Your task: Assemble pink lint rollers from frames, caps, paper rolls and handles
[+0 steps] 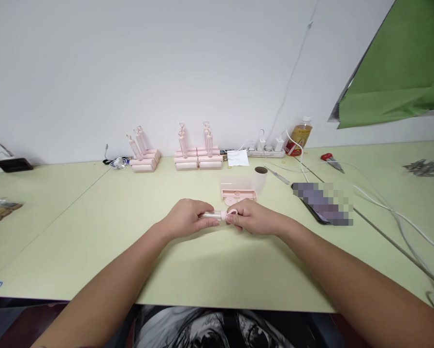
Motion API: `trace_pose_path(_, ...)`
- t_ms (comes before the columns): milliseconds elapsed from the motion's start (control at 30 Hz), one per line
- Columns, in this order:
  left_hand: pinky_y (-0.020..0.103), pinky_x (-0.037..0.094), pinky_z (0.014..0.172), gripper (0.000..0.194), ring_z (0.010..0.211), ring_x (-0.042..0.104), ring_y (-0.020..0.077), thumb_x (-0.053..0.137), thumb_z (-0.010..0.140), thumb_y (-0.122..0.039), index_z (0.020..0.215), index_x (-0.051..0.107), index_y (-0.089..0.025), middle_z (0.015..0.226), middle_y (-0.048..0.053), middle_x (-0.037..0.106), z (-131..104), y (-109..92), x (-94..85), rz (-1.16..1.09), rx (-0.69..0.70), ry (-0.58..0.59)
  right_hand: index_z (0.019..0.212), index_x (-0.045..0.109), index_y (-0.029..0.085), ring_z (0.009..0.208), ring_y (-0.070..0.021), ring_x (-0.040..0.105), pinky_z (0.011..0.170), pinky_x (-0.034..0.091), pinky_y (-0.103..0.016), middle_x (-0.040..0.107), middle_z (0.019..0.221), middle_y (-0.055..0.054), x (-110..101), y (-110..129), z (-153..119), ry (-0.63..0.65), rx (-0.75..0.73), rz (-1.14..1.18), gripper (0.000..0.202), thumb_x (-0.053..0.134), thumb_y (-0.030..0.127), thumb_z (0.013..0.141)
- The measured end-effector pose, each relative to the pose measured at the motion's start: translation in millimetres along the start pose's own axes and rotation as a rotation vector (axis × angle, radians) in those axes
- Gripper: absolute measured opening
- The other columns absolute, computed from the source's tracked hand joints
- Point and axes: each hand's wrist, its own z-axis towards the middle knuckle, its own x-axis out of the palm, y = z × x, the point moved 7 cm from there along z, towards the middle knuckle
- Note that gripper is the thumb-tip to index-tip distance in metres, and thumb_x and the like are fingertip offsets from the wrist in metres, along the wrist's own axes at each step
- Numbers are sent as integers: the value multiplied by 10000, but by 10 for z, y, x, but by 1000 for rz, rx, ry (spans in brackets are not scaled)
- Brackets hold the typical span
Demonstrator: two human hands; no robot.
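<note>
Pink looped cap [224,215] pinched by right fingers [234,219]; left fingers [207,223] grip clear tube [216,215]

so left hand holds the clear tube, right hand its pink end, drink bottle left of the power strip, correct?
Not quite: the head view shows the drink bottle right of the power strip. The left hand does hold the clear tube, the right hand its pink end.

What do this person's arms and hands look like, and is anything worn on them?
The left hand and right hand are ungloved; both forearms look bare, without cables. A black garment with grey-and-white print shows below.
</note>
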Motion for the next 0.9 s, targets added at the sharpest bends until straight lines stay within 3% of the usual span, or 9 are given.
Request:
trace_pose_path(233, 248, 301, 532, 451, 533, 452, 111, 460, 887, -592, 767, 654, -203, 585, -13, 535, 0, 32, -26, 20, -17, -2, 712, 562, 170, 423, -79, 357, 413, 268, -208, 457, 511, 49, 90, -173, 63, -57, 80, 183, 456, 488, 590, 873)
trace_pose_path(367, 248, 308, 541, 455, 539, 454, 108, 455, 891, -595, 788, 662, -203, 585, -17, 530, -1, 27, -77, 43, -37, -45, 759, 588, 164, 409, -68, 346, 396, 263, -197, 450, 503, 58, 94, -169, 84, -115, 68, 223, 455, 510, 601, 861)
trace_pose_path(467, 248, 297, 534, 452, 533, 451, 110, 462, 891, -587, 759, 654, -200, 573, -16, 528, -2, 23, -60, 74, -29, -23, 767, 587, 166, 367, -58, 349, 351, 256, -188, 459, 508, 62, 149, -228, 80, -73, 145, 272, 461, 521, 615, 849)
trace_pose_path(600, 246, 312, 554, 420, 571, 509, 125, 478, 887, -580, 849, 679, -212, 626, -4, 590, 1, 33, -40, 107, -45, -34, 745, 581, 169, 284, -56, 310, 290, 256, -195, 433, 444, 82, 252, -313, 83, -17, 273, 536, 457, 525, 611, 847)
trace_pose_path(733, 249, 313, 549, 430, 579, 516, 131, 493, 868, -595, 824, 679, -209, 639, 0, 599, 11, 85, -48, 83, -151, -97, 687, 544, 176, 309, -54, 186, 281, 223, -188, 363, 381, 96, 281, -364, 113, -106, 382, 791, 434, 502, 566, 873)
trace_pose_path(800, 249, 319, 545, 428, 573, 498, 128, 490, 867, -588, 799, 665, -203, 639, -4, 590, 17, 114, -36, 28, -196, -97, 691, 537, 184, 316, -61, 193, 295, 228, -198, 365, 391, 92, 273, -378, 118, -130, 419, 754, 445, 447, 569, 896)
trace_pose_path(900, 246, 341, 556, 387, 597, 496, 130, 474, 879, -538, 799, 644, -199, 667, -7, 581, 29, 151, -1, -65, -206, -42, 670, 545, 186, 336, -81, 282, 348, 241, -225, 379, 422, 75, 77, -360, 97, -248, 375, 416, 470, 416, 579, 894)
